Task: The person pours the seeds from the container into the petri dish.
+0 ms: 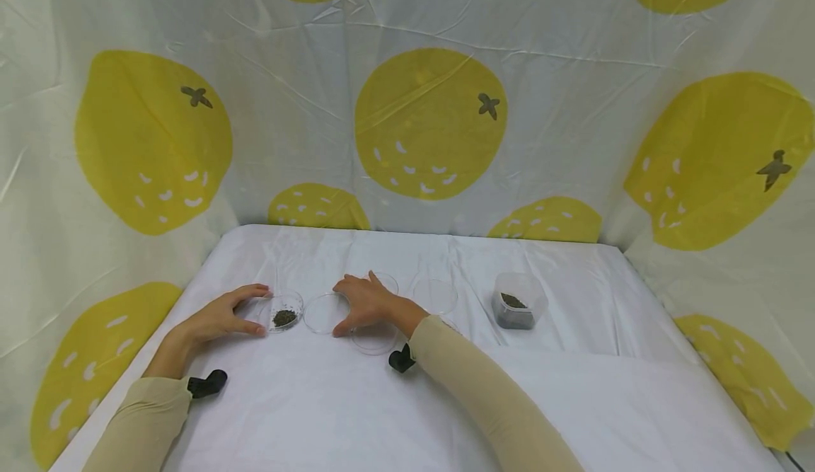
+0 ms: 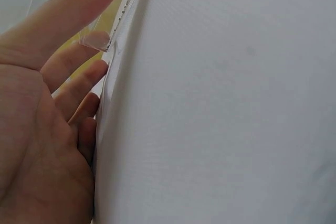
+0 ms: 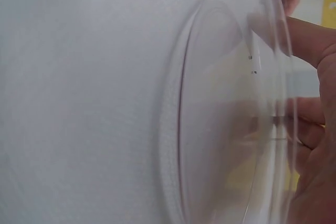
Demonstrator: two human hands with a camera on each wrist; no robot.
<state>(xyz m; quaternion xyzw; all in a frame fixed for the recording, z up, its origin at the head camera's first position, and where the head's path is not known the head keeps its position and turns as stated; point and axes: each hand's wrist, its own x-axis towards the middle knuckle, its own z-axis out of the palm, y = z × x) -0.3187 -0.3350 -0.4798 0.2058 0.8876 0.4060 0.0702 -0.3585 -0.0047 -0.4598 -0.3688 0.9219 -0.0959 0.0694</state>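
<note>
My left hand [image 1: 219, 316] holds a clear petri dish [image 1: 262, 311] at its left side, thumb at the near rim and fingers at the far rim. A small heap of dark green dried flakes [image 1: 284, 318] lies in this dish, with specks around it. In the left wrist view part of the dish [image 2: 93, 39] shows beyond the thumb. Just to the right, my right hand [image 1: 369, 303] spans a second clear petri dish [image 1: 321, 315], thumb and fingers at its rim; no flakes show in it. A nearer clear dish [image 3: 210, 103] fills much of the right wrist view.
More clear round dishes stand behind the right hand [image 1: 388, 281], to its right [image 1: 436, 295] and below it [image 1: 374, 346]. A translucent square tub [image 1: 517, 316] with dark green flakes sits farther right. White cloth [image 1: 305, 401] covers the table; a lemon-print curtain [image 1: 286, 104] hangs behind.
</note>
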